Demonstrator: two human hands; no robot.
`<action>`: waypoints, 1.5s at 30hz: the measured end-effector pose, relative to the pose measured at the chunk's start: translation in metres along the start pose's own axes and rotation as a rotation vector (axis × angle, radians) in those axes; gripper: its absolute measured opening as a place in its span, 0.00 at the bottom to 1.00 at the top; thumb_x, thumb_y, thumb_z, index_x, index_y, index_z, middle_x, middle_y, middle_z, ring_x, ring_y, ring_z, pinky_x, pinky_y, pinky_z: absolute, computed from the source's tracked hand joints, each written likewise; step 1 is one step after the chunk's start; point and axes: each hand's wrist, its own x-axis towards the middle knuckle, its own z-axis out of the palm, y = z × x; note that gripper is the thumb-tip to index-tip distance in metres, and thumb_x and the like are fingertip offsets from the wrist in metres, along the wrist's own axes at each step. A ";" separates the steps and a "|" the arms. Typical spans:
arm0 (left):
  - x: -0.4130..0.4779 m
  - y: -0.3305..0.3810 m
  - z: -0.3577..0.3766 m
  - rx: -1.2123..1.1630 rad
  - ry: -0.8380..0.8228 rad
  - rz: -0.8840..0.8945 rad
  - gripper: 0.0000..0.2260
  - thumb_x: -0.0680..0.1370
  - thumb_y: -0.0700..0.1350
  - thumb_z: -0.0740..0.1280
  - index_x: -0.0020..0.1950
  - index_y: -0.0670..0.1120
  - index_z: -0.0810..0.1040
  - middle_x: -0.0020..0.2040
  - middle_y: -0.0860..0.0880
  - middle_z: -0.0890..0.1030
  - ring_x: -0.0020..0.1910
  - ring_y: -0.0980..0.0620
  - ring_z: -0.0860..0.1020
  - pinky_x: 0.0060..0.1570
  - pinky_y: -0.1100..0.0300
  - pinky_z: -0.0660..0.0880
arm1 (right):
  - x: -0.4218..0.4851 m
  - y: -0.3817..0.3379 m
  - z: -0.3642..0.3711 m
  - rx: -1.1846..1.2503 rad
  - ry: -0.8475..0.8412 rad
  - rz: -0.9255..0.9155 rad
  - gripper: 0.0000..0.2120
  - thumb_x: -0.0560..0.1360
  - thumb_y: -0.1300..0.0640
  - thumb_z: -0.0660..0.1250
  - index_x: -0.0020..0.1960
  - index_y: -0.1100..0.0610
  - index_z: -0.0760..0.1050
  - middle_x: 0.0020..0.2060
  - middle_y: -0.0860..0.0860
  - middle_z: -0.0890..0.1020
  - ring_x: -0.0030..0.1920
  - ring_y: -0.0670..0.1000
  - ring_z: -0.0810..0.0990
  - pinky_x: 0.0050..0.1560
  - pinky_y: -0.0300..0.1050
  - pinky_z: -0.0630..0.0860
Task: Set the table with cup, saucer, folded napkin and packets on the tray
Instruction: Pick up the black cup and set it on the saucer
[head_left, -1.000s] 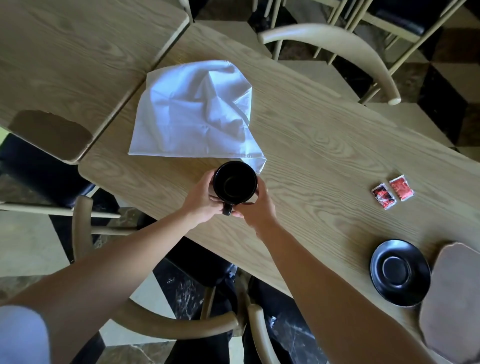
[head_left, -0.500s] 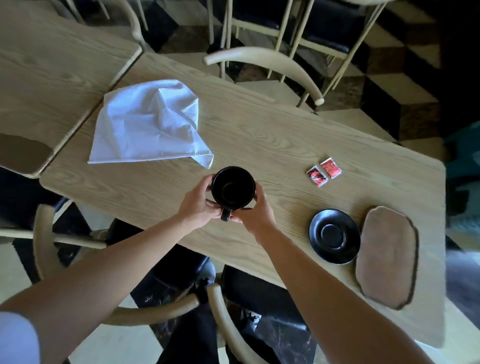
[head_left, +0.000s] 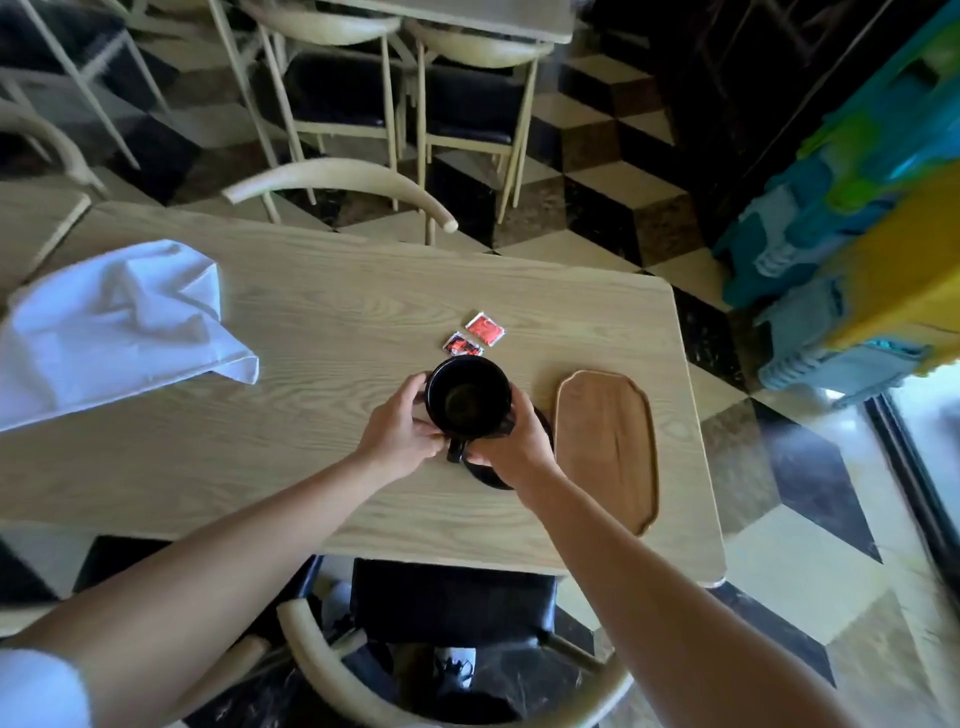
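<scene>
A black cup (head_left: 467, 397) is held between my left hand (head_left: 400, 436) and my right hand (head_left: 514, 441), its handle pointing toward me. It is over the black saucer (head_left: 491, 478), which is mostly hidden under the cup and my right hand; I cannot tell whether they touch. Right of them lies the brown wooden tray (head_left: 608, 441), with nothing on it. Two red packets (head_left: 474, 336) lie on the table just beyond the cup. A crumpled white napkin (head_left: 114, 322) is spread at the table's left end.
The light wood table (head_left: 311, 322) ends close to the tray on the right. A chair back (head_left: 337, 176) stands at the far side and another chair (head_left: 447, 623) under me. A second table (head_left: 36, 223) adjoins on the left.
Both hands have carried the cup to the right, from beside the napkin to over the saucer. My view has swung right with it, so the tray and packets sit near the middle.
</scene>
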 end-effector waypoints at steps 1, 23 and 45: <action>0.001 0.006 0.008 0.010 0.001 0.009 0.38 0.64 0.33 0.75 0.70 0.52 0.66 0.60 0.54 0.74 0.39 0.59 0.83 0.29 0.63 0.80 | 0.000 0.002 -0.009 0.006 0.011 0.009 0.45 0.59 0.66 0.74 0.72 0.42 0.64 0.56 0.48 0.80 0.56 0.52 0.79 0.54 0.50 0.79; 0.027 -0.040 0.083 0.085 -0.048 -0.117 0.44 0.62 0.42 0.81 0.73 0.50 0.63 0.64 0.49 0.77 0.41 0.59 0.81 0.39 0.68 0.75 | 0.050 0.072 -0.041 0.007 -0.086 0.087 0.42 0.58 0.62 0.73 0.68 0.39 0.67 0.57 0.47 0.80 0.59 0.51 0.79 0.58 0.57 0.80; 0.037 -0.056 0.094 0.216 -0.073 -0.083 0.41 0.62 0.46 0.81 0.71 0.49 0.66 0.48 0.54 0.79 0.40 0.55 0.78 0.42 0.61 0.75 | 0.071 0.103 -0.038 -0.088 -0.098 0.094 0.45 0.65 0.63 0.76 0.72 0.37 0.60 0.59 0.42 0.77 0.56 0.44 0.78 0.42 0.33 0.73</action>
